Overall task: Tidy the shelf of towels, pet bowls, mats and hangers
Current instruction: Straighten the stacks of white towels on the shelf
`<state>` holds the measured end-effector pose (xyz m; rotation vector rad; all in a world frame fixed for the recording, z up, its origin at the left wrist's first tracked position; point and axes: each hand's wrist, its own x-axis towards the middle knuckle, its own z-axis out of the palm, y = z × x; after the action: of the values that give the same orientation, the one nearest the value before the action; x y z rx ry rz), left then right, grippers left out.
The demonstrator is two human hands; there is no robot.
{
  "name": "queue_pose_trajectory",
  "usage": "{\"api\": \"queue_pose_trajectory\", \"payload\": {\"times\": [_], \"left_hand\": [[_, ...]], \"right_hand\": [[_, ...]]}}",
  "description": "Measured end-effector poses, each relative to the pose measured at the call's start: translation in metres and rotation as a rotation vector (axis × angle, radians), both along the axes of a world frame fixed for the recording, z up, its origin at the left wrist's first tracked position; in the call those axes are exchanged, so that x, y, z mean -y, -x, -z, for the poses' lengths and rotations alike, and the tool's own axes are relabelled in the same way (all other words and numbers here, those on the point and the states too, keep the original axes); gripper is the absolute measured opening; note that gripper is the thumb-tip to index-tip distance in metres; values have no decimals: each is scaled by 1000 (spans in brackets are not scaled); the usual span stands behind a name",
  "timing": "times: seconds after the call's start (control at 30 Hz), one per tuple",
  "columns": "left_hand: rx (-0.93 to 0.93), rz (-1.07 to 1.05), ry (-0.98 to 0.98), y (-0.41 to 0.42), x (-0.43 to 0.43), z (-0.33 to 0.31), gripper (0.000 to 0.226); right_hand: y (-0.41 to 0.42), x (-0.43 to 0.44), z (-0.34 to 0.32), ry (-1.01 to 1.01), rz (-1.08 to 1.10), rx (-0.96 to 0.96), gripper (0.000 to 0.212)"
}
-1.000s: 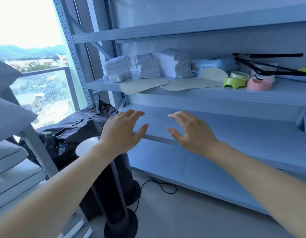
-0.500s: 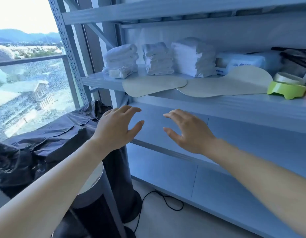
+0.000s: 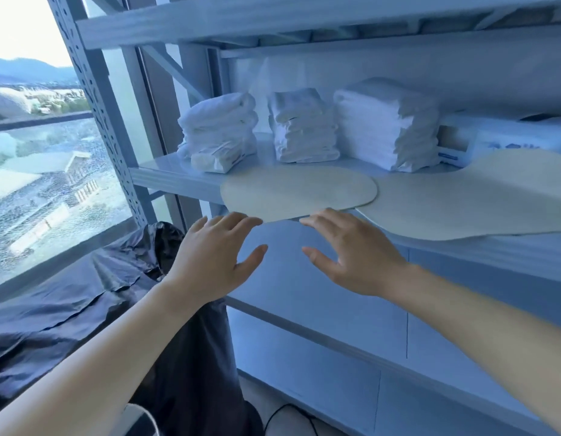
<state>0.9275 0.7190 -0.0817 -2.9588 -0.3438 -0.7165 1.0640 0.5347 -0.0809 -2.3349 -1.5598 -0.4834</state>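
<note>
Black plastic sheeting (image 3: 68,294), glossy and creased, lay draped over something low at your left, nearest you. Above it your left hand (image 3: 210,262) and right hand (image 3: 357,259) were both released, fingers spread and lightly bent, grasping nothing. You held them side by side and a little apart, palms toward the shelf (image 3: 169,177). I read that as readying a two-point hold, since a thin flat sheet would likely sag if taken at one spot. Your right fingertips (image 3: 316,217) sat at the front edge of the oval mat (image 3: 298,191); whether they touched it I cannot tell. Your left hand's fingertips were just below that edge, apart from it.

The oval mat was pale beige, matte and smooth. It hung out over the shelf's front lip, so it was probably the piece you meant to square up first. Its right end appeared to lie over the larger mat (image 3: 461,202), the same beige with a curved, waisted outline, which also overhung the lip.

Behind them three stacks of white towels stood in a row. The left stack (image 3: 219,130) was soft, rounded and slumping, the middle stack (image 3: 304,127) rumpled, and the right stack (image 3: 386,124) squarer and neatly layered. Just beside the right stack lay a wrapped pack (image 3: 499,136) with blue print.
</note>
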Motion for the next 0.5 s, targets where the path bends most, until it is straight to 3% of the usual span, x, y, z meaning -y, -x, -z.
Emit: {"api": "queue_pose_trajectory", "payload": {"times": [0.5], "left_hand": [[49, -142, 15, -183, -91, -7, 48]], "right_hand": [[-198, -111, -20, 19, -125, 74, 49]]}}
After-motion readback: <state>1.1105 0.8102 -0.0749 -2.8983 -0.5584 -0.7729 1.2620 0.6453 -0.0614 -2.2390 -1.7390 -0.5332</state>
